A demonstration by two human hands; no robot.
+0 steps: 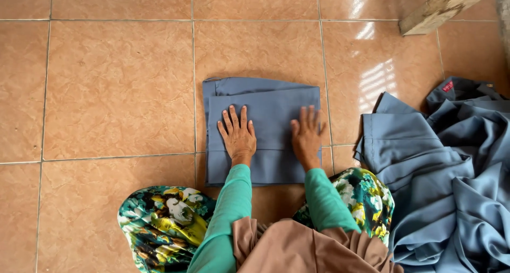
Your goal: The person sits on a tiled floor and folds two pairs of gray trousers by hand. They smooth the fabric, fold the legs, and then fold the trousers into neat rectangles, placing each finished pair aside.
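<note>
Both arms are covered to the wrist by long, close-fitting sleeves of plain teal-green cloth, leaving the left hand (238,137) and the right hand (306,136) bare, with no rings, watch or bracelets to be seen. Over the knees lies a garment of dark green fabric printed with large yellow, white and turquoise flowers. Down the middle of the chest hangs a plain, dull brownish-tan cloth, gathered into soft folds and pleats at its lower edge.
</note>
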